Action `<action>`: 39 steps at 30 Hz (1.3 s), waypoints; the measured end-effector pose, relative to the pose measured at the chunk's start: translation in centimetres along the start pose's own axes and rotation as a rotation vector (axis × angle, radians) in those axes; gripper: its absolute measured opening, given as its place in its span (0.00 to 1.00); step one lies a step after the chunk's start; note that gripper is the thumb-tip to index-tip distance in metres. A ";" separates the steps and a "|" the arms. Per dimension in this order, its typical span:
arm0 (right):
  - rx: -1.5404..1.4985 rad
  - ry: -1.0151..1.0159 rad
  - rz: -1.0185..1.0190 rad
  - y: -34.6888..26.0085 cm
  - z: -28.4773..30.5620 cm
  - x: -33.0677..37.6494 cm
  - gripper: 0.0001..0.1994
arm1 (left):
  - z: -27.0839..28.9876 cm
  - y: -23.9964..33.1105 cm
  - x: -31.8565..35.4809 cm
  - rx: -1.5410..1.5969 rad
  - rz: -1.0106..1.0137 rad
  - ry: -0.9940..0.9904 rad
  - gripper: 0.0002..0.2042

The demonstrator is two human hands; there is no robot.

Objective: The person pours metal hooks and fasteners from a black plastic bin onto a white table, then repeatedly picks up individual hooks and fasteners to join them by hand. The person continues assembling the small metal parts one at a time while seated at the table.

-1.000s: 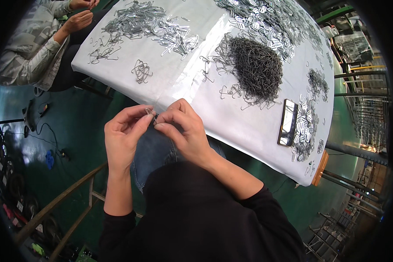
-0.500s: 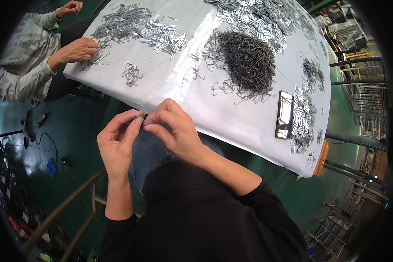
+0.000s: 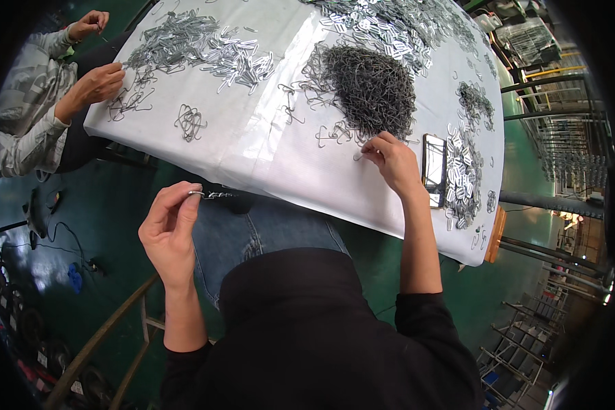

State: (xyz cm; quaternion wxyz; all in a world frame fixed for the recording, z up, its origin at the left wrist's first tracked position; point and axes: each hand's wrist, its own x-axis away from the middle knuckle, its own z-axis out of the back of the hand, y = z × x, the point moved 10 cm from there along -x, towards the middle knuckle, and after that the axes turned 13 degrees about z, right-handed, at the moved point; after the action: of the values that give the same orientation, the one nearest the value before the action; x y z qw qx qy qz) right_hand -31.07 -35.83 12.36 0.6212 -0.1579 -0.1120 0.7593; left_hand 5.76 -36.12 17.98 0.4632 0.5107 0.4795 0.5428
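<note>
My left hand [image 3: 169, 229] is raised off the table's near edge, thumb and forefinger pinched on a small metal piece [image 3: 215, 195]. It juts out to the right, thin and silvery; its exact shape is too small to tell. Over the table, my right hand [image 3: 394, 164] has its fingertips closed at the near side of a dark heap of wire hooks [image 3: 372, 89]. A bent wire hook [image 3: 358, 157] pokes out from those fingertips. Several loose hooks [image 3: 338, 133] lie just left of it.
Right of my right hand lie a phone [image 3: 433, 164] and slotted metal plates [image 3: 462, 174]. More plates [image 3: 383, 31] spread along the far side, others [image 3: 236, 61] at the left. A co-worker's hands [image 3: 101, 82] work at the table's left edge, near a small hook cluster [image 3: 190, 123].
My hands have parted. The right one went from beside the left to the hook heap and now pinches a hook. My left hand shifted slightly left and down, keeping its metal piece.
</note>
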 end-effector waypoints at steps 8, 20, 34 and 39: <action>0.023 -0.212 0.107 0.9 -3.7 0.0 0.07 | 0.1 -0.3 -0.4 0.069 0.022 0.032 0.06; -1.442 -0.046 -0.144 -14.2 -5.3 -6.7 0.06 | 0.7 -0.8 -0.8 0.108 0.039 0.089 0.08; -1.244 0.066 0.216 -24.6 -3.6 -10.5 0.03 | 3.3 1.8 0.1 -0.037 -0.185 0.262 0.12; -1.088 0.165 0.366 -27.7 -2.4 -11.6 0.01 | 5.0 3.7 0.5 -0.099 -0.330 0.379 0.14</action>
State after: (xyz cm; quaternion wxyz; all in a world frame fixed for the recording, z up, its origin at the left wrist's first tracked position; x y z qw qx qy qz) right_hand -2.92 -41.63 21.44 0.3159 -0.5299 -0.4082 0.6729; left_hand 10.67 -35.81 21.77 0.4718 0.2917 0.6074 0.5687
